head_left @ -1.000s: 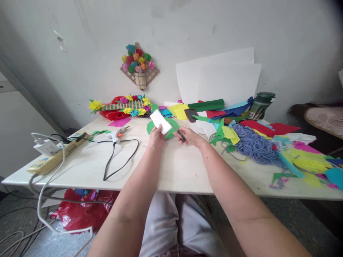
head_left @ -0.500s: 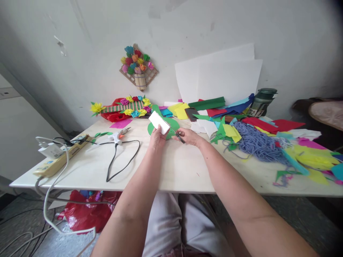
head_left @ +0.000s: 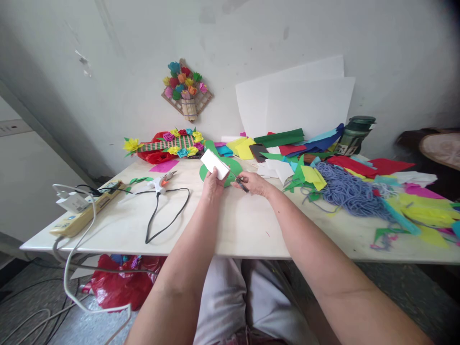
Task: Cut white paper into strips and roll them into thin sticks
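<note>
My left hand (head_left: 214, 183) is closed on a white rectangular piece of paper (head_left: 212, 162), thumb on top, held at a slant over the table. In my right hand (head_left: 254, 184) is a pair of scissors (head_left: 242, 183), their blades lying along the paper's right edge. Whether the blades are apart cannot be made out. Behind and beneath the paper lies a green cut-out shape (head_left: 236, 167), rounded with a narrow part reaching up toward the wall.
A white glue gun (head_left: 158, 184) with its black cord lies left, near a power strip (head_left: 79, 215). A flower-trimmed woven piece (head_left: 167, 143) rests at the back. Blue yarn (head_left: 348, 189), coloured paper scraps (head_left: 314, 177) and a dark green bottle (head_left: 355, 136) occupy the right side.
The whole view has shifted slightly. My hands, the white paper and the scissors keep nearly the same positions relative to each other.
</note>
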### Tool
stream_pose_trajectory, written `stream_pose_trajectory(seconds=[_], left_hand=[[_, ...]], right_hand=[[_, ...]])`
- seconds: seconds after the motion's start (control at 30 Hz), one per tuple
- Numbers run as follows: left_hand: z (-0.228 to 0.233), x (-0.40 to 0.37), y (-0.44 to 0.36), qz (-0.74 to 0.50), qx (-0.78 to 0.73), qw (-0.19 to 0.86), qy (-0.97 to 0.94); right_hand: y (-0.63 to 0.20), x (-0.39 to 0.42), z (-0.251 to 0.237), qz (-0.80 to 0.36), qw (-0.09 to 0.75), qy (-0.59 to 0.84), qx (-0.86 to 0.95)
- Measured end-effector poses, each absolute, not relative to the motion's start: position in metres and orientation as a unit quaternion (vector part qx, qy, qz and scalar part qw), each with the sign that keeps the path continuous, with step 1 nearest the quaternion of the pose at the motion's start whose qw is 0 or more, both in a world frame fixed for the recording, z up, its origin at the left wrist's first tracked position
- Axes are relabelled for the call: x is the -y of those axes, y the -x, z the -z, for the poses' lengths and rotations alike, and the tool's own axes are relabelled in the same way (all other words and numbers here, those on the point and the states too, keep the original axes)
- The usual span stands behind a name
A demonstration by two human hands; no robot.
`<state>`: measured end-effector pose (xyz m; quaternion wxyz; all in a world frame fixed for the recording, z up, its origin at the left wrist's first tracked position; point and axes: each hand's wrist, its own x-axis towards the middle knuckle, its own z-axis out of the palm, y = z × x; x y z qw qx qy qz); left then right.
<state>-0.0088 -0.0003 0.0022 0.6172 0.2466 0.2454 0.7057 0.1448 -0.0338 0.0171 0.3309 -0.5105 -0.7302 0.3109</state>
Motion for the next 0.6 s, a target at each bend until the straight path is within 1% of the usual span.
stream_pose_trajectory(seconds=[0.2, 0.6], left_hand=[[-0.0026, -0.0003, 0.0089, -0.702, -0.252, 0.618, -0.248], [-0.0003, -0.0014, 0.0088, -0.704, -0.252, 0.613, -0.255]], right_hand=[[-0.1416, 0.0355, -0.0181, -0.325, 0.345, 0.517, 0.713], [-0.1420, 0.0388, -0.0222, -0.312, 0.326, 0.531, 0.717]])
